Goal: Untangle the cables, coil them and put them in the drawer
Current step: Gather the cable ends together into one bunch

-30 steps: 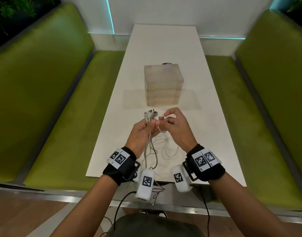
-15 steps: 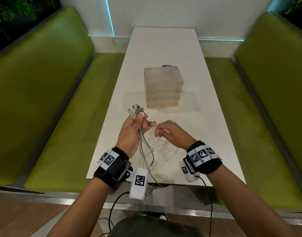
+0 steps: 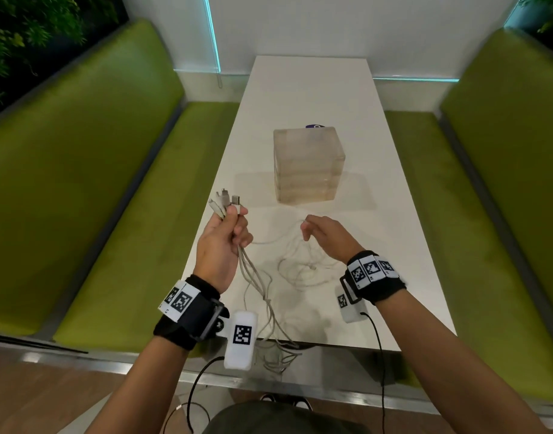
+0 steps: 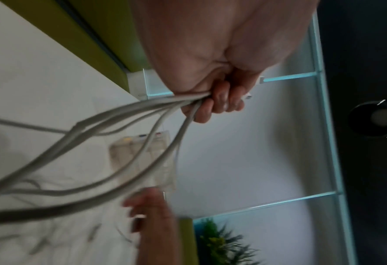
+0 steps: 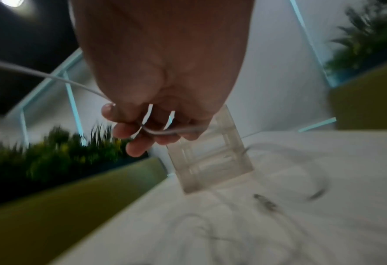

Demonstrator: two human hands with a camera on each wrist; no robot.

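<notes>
Apart now, the left hand (image 3: 220, 245) grips the plugs (image 3: 224, 202) left of the drawer box (image 3: 308, 166); the right hand (image 3: 327, 238) hooks one cable (image 5: 165, 131), teasing it free.

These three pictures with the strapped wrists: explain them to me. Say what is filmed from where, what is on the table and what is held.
No machine here: a person works with bare hands, wearing cameras. The wide picture comes from a head camera looking down; the other two come from cameras strapped on each wrist, looking along the fingers.

On the long white table stands a translucent plastic drawer box, with loose grey cable loops lying in front of it.

The left hand grips a bundle of grey cables just below their metal plugs. The right hand has one thin white cable hooked across its curled fingers.
</notes>
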